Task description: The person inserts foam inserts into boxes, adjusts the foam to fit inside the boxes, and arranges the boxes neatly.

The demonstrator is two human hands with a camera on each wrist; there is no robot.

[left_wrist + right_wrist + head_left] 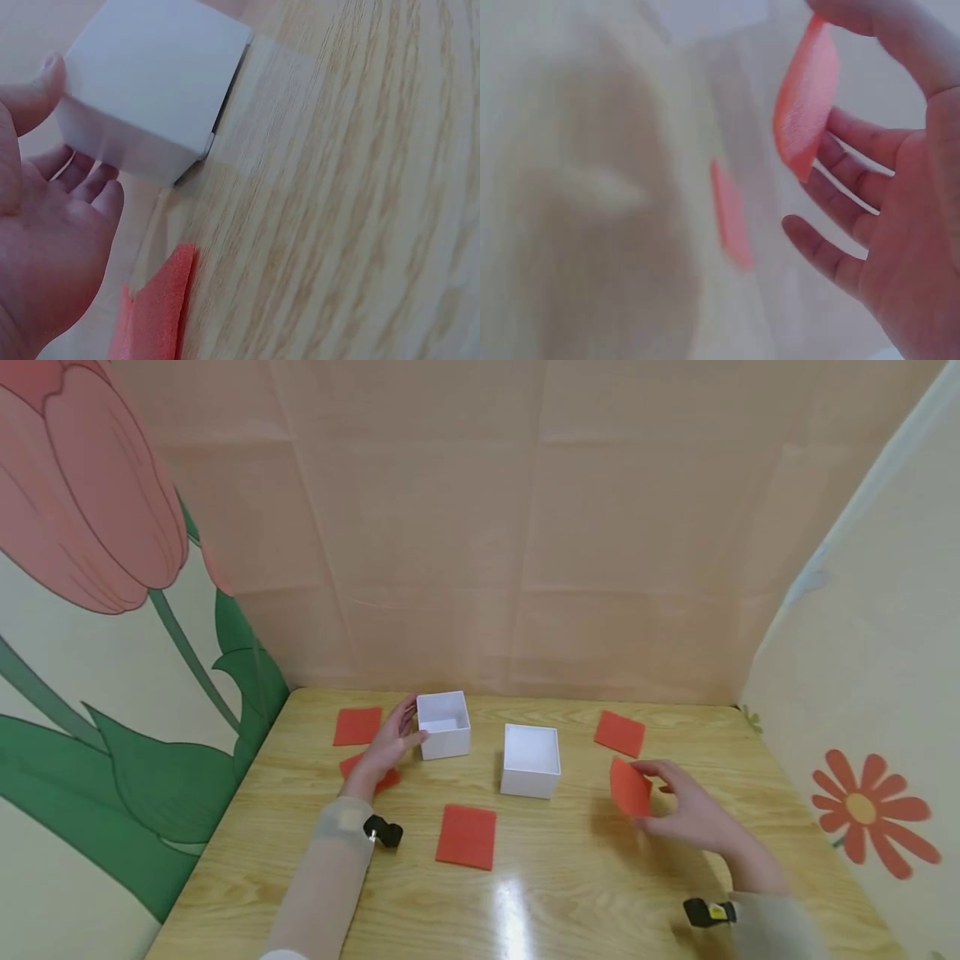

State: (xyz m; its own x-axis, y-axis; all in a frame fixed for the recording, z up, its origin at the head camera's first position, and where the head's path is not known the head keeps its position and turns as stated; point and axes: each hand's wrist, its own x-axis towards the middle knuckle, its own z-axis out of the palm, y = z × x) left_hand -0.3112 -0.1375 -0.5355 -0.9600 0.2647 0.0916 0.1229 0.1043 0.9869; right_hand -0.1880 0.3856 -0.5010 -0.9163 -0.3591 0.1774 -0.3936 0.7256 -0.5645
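Note:
My left hand [388, 742] holds an open white box [446, 745] at its left side, thumb at the front corner and fingers along the side behind. In the left wrist view the box [150, 71] sits on the wood, its base edge slightly raised at one corner. My right hand [692, 810] is above the table at the right. It pinches a thin, red, foam-like square [628, 787] by opposite edges between thumb and fingers, and the square [810, 97] bows in the right wrist view.
A second open white box [529, 782] stands right of the held one. Red squares lie flat: one at the front centre [466, 837], one at the back right [620, 732], one at the back left [357, 727]. Another red square [387, 779] is partly under my left wrist.

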